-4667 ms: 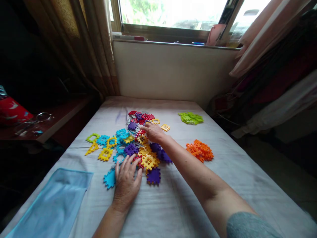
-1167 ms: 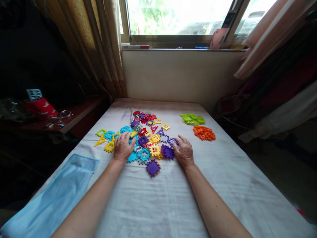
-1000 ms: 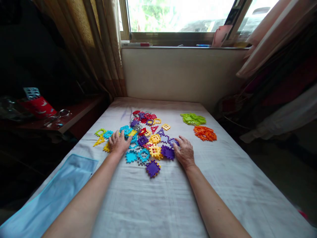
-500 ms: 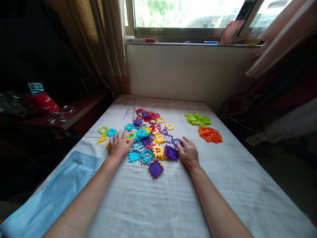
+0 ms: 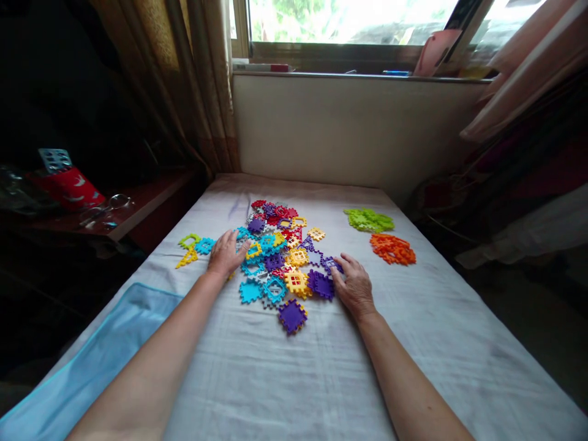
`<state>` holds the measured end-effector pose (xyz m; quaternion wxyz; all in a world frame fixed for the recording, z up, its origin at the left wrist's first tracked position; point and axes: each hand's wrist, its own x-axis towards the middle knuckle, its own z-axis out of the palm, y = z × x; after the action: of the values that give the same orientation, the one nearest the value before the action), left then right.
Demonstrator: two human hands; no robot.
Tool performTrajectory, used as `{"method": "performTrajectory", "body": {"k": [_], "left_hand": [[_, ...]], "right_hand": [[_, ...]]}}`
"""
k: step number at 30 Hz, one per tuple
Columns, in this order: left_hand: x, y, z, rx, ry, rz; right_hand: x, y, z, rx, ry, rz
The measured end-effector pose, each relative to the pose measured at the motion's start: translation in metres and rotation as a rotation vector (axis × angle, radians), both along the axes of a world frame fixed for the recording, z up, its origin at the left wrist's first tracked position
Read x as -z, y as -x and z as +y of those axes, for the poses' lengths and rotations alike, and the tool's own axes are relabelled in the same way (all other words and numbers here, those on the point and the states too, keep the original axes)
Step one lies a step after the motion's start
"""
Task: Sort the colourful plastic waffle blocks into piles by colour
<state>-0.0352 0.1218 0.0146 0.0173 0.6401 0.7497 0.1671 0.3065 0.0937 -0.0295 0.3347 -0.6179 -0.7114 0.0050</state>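
A mixed heap of notched plastic pieces, with blue, yellow, purple, red and grey ones, lies mid-table. My left hand [image 5: 226, 254] rests on the heap's left edge, fingers spread, by a yellow square piece [image 5: 254, 250]. At the right edge, my right hand [image 5: 353, 283] is spread with its fingertips at a purple piece [image 5: 331, 264]; a solid purple piece [image 5: 321, 285] lies beside the thumb. Nearest me is a purple square [image 5: 293, 316]. Left of my left hand are a light blue piece [image 5: 204, 245] and a yellow triangular piece [image 5: 187, 258].
Green pieces [image 5: 369, 219] and orange pieces [image 5: 392, 249] form two piles at the right. A light blue cloth [image 5: 114, 331] lies at the left. Glasses [image 5: 108, 209] and a red container [image 5: 73, 188] stand on a side table. Behind is a wall below a window.
My left hand has moved slightly right and away from me, over the heap's left edge, and the pieces beside it have shifted. My right hand stays at the purple pieces. The view has tilted slightly.
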Motion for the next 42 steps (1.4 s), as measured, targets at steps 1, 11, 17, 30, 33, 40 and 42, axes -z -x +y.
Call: {"method": "performTrajectory", "body": {"k": [1, 11, 17, 30, 33, 40, 42], "left_hand": [[0.001, 0.001, 0.005, -0.004, 0.037, -0.008], [0.008, -0.013, -0.035, 0.163, -0.108, -0.335], [0.012, 0.006, -0.076, -0.018, -0.287, -0.486], [0.020, 0.008, -0.080, -0.183, -0.360, -0.645], [0.022, 0.009, -0.079, -0.192, -0.372, -0.653], [0.024, 0.010, -0.074, -0.175, -0.380, -0.672], [0.024, 0.010, -0.073, -0.173, -0.385, -0.675]], "right_hand": [[-0.001, 0.000, 0.000, 0.000, 0.007, 0.003], [-0.013, -0.008, -0.012, -0.180, 0.087, 0.314], [-0.022, -0.014, -0.025, -0.401, 0.126, 0.270], [-0.018, -0.051, -0.014, -0.014, -0.031, 0.101], [-0.016, -0.067, -0.013, 0.211, 0.033, 0.015], [-0.016, -0.070, -0.019, 0.405, 0.176, -0.084], [-0.017, -0.067, -0.020, 0.414, 0.145, -0.070]]}}
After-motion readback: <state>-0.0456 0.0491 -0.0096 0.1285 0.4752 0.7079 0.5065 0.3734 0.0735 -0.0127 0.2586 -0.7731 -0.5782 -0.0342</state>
